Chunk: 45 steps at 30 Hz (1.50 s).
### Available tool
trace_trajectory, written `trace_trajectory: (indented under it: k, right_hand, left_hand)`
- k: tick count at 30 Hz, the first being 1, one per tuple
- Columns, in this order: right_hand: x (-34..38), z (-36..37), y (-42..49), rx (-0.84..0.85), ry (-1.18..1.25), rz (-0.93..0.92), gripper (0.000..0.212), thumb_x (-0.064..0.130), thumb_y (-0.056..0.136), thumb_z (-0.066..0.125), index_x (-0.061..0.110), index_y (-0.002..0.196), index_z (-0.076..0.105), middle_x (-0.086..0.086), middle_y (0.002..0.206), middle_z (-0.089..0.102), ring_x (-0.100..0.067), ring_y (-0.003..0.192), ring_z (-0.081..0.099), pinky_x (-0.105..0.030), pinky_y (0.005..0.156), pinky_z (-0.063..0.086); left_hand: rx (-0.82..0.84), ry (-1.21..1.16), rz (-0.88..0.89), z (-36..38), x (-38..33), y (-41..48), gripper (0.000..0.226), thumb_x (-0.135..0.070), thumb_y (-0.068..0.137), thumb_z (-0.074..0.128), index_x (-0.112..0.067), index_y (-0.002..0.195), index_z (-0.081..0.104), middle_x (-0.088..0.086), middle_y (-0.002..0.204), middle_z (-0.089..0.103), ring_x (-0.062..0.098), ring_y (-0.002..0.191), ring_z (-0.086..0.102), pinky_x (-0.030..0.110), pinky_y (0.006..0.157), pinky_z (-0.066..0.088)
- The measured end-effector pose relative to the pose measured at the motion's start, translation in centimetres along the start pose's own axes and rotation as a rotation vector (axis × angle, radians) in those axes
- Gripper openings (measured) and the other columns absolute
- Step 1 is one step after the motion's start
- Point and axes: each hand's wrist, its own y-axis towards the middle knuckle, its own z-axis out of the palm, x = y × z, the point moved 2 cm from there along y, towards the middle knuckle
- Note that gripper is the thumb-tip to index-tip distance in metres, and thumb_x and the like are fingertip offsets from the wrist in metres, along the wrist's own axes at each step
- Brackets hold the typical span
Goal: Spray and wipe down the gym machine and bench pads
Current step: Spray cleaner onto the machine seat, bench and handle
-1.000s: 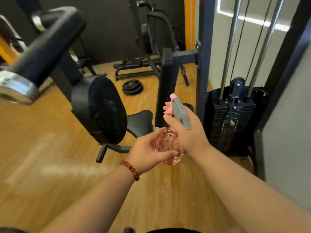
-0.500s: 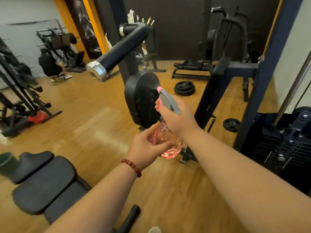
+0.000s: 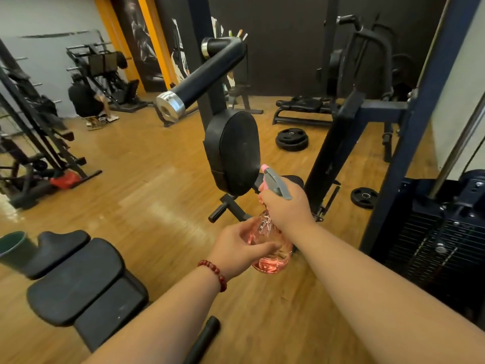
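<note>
1. We hold the spray bottle [image 3: 271, 245] with both hands a little right of the frame's centre, above the wooden floor [image 3: 147, 185].
2. Our right hand [image 3: 287, 206] is wrapped around the bottle's neck under the grey trigger head [image 3: 278, 183]; we cannot tell whether a finger presses the trigger.
3. Our left hand [image 3: 240, 248] cups the bottle's rounded belly from the left, fingers curled loosely against it, with a bracelet [image 3: 214, 273] of dark red beads on the wrist.
4. The bottle is clear pink plastic, bulbous, with liquid low inside and a pink nozzle tip [image 3: 263, 168] pointing up and left.
5. The nozzle sits just beside the lower right edge of the oval black pad [image 3: 236, 151] of the gym machine [image 3: 210, 106] at the centre of the frame; the pad looks smooth, matte and faintly dusty.
6. Above it a long black roller [image 3: 204, 74] with a shiny metal end cap slants toward the upper centre.
7. At lower left lies a bench [image 3: 76, 279] with padded black sections.
8. A white mark shows on the bottle, but we cannot read it.
9. A weight stack [image 3: 441, 237] stands at the right edge.
</note>
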Motion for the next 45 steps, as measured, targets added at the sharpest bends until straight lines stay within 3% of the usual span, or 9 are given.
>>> trace_trajectory:
  k: [13, 16, 23, 25, 28, 31, 36, 39, 45]
  right_hand:
    - [1.1, 2.6, -3.7, -0.111, -0.073, 0.103, 0.013, 0.018, 0.094, 0.056, 0.005, 0.093, 0.062, -0.019, 0.088, 0.061, -0.017, 0.07, 0.05, -0.03, 0.061, 0.043]
    - [1.8, 2.9, -4.5, -0.139, -0.039, 0.118, 0.009, 0.016, 0.094, 0.058, 0.008, 0.093, 0.062, -0.015, 0.083, 0.058, -0.019, 0.071, 0.051, -0.028, 0.061, 0.043]
    - [4.6, 3.2, -6.4, -0.157, -0.072, 0.048, 0.014, 0.02, 0.096, 0.058, 0.008, 0.099, 0.065, -0.019, 0.098, 0.067, -0.036, 0.093, 0.061, -0.049, 0.081, 0.053]
    - [5.7, 3.0, -6.5, -0.144, -0.097, 0.003, 0.013, 0.021, 0.095, 0.059, 0.01, 0.091, 0.065, -0.013, 0.086, 0.065, -0.028, 0.077, 0.06, -0.044, 0.07, 0.052]
    - [8.2, 2.3, -6.5, -0.109, -0.099, -0.051, 0.019, 0.019, 0.094, 0.06, 0.025, 0.076, 0.058, 0.008, 0.066, 0.051, 0.001, 0.055, 0.048, -0.017, 0.054, 0.038]
    - [11.2, 1.4, -6.1, -0.077, -0.106, -0.065, 0.009, 0.017, 0.091, 0.062, 0.024, 0.095, 0.067, 0.014, 0.07, 0.054, 0.01, 0.058, 0.052, -0.009, 0.054, 0.036]
    - [15.3, 0.5, -5.4, -0.039, -0.102, -0.066, 0.022, 0.016, 0.084, 0.067, 0.019, 0.106, 0.07, -0.001, 0.095, 0.069, -0.009, 0.089, 0.066, -0.022, 0.068, 0.051]
    - [17.3, 0.1, -5.2, -0.026, -0.108, -0.076, 0.021, 0.012, 0.084, 0.066, 0.019, 0.103, 0.071, -0.001, 0.091, 0.07, -0.012, 0.084, 0.065, -0.024, 0.068, 0.05]
    - [21.1, -0.6, -4.0, 0.001, -0.106, -0.093, 0.02, 0.013, 0.075, 0.068, 0.018, 0.094, 0.072, -0.009, 0.1, 0.072, -0.026, 0.099, 0.068, -0.049, 0.092, 0.054]
  left_hand:
    - [0.117, 0.016, 0.075, -2.2, 2.2, -2.1, 0.062, -0.047, 0.071, 0.08, -0.032, 0.127, 0.057, -0.017, 0.098, 0.068, -0.009, 0.082, 0.064, 0.014, 0.07, 0.054]
    - [0.15, -0.011, 0.093, -2.8, 2.3, -2.5, 0.067, -0.047, 0.07, 0.081, -0.029, 0.13, 0.058, -0.014, 0.101, 0.07, -0.004, 0.086, 0.067, 0.026, 0.08, 0.058]
    - [0.169, -0.044, 0.162, -4.2, 1.7, -4.4, 0.062, -0.046, 0.067, 0.084, -0.029, 0.123, 0.064, -0.015, 0.098, 0.073, -0.002, 0.088, 0.068, 0.027, 0.082, 0.057]
    - [0.152, -0.043, 0.199, -4.6, 1.1, -5.1, 0.059, -0.049, 0.066, 0.083, -0.029, 0.118, 0.065, -0.017, 0.096, 0.072, -0.005, 0.087, 0.067, 0.019, 0.076, 0.056]
    - [0.109, -0.04, 0.273, -5.8, -0.9, -6.1, 0.043, -0.046, 0.067, 0.083, -0.039, 0.104, 0.063, -0.022, 0.087, 0.07, -0.01, 0.082, 0.065, 0.01, 0.065, 0.051]
    - [0.114, -0.004, 0.348, -7.1, -3.4, -6.5, 0.047, -0.049, 0.068, 0.082, -0.04, 0.11, 0.06, -0.022, 0.093, 0.068, -0.01, 0.085, 0.064, 0.01, 0.068, 0.053]
    - [0.149, 0.063, 0.411, -9.1, -7.2, -6.8, 0.048, -0.06, 0.068, 0.076, -0.033, 0.106, 0.064, -0.014, 0.093, 0.071, -0.005, 0.082, 0.066, 0.017, 0.071, 0.055]
    - [0.184, 0.055, 0.441, -10.1, -8.9, -7.0, 0.037, -0.054, 0.071, 0.077, -0.039, 0.101, 0.061, -0.016, 0.092, 0.071, -0.011, 0.081, 0.064, 0.01, 0.066, 0.05]
    - [0.24, -0.075, 0.5, -12.6, -10.6, -6.6, 0.036, -0.049, 0.073, 0.075, -0.043, 0.106, 0.063, -0.018, 0.101, 0.072, 0.001, 0.094, 0.068, 0.035, 0.088, 0.057]
